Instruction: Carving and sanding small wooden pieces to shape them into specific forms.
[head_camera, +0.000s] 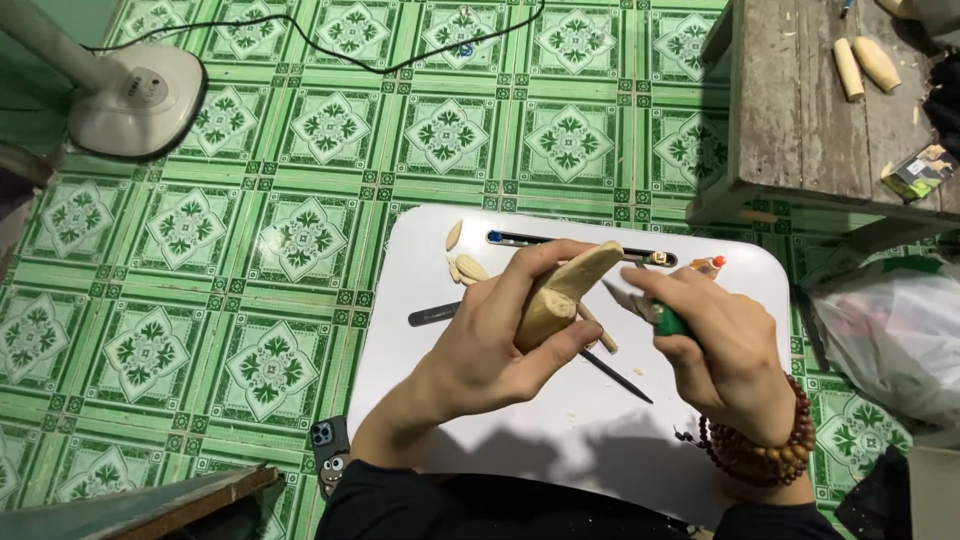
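Our left hand (490, 340) was wrapped around a pale, tapered piece of wood (565, 292), fingers curled over its thick lower end and the thumb pressed along the underside, so the grip was closed firmly on the piece. Our right hand (725, 350), a string of dark red beads (765, 455) on its wrist, was clenched around a green-handled carving knife (650, 312) whose short blade pointed toward nine o'clock, its tip just beside the wood. The wood's long axis ran from about seven o'clock up to one o'clock, its narrow tip rising above our left fingers; the blade met it from the three o'clock side, near the middle of its length, though we could not tell whether the edge was touching. The left hand was the nearer one, since it held the piece itself. Both hands hung over a white lap tray (560, 440), where pale shavings (465, 265) lay at eleven o'clock from the grip, a dark flat file (432, 315) at nine o'clock, a thin black spike (615, 376) at five o'clock and a long dark tool (530, 239) at twelve o'clock. Well apart at two o'clock, two more carved pale pieces (865, 64) rested on a worn wooden bench (790, 110), and a fan base (135, 100) stood on the green tiles (270, 230) at ten o'clock.
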